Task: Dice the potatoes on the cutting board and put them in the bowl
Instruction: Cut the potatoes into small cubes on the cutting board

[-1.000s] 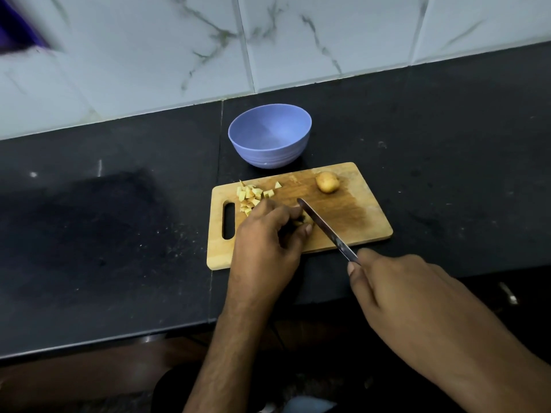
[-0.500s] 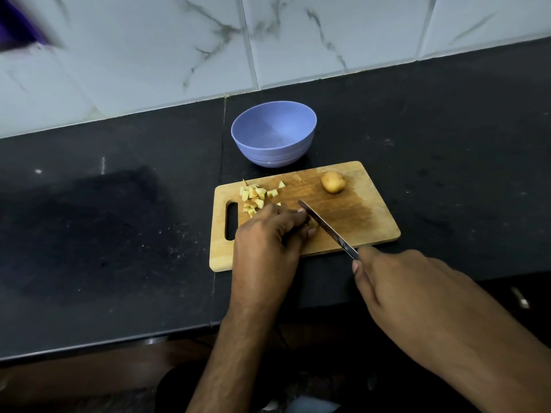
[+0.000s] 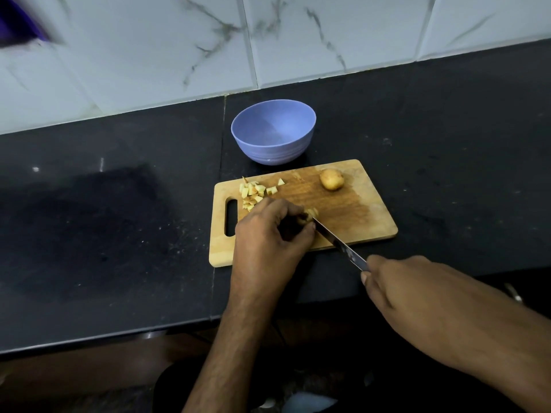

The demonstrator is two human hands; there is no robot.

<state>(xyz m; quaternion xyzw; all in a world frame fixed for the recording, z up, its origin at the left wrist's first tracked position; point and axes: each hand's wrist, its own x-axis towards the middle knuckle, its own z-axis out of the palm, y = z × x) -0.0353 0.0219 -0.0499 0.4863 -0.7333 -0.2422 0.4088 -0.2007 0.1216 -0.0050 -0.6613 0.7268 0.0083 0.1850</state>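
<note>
A wooden cutting board (image 3: pixel 366 222) lies on the black counter. My left hand (image 3: pixel 269 234) curls over a potato piece (image 3: pixel 310 213) near the board's middle, mostly hiding it. My right hand (image 3: pixel 417 290) grips the handle of a knife (image 3: pixel 337 241), whose blade runs up to the held piece. A pile of diced potato (image 3: pixel 253 192) sits at the board's far left. One whole small potato (image 3: pixel 331 179) rests at the far right of the board. The lilac bowl (image 3: pixel 272 150) stands just behind the board and looks empty.
The black counter (image 3: pixel 104 219) stretches left and right of the board. A white marble-tiled wall (image 3: pixel 268 40) rises behind it. The counter's front edge runs below my forearms. A purple object (image 3: pixel 18 28) shows blurred at the top left.
The knife blade has come down and in toward the piece under my left fingers. The view has shifted slightly; board, bowl and whole potato stay put.
</note>
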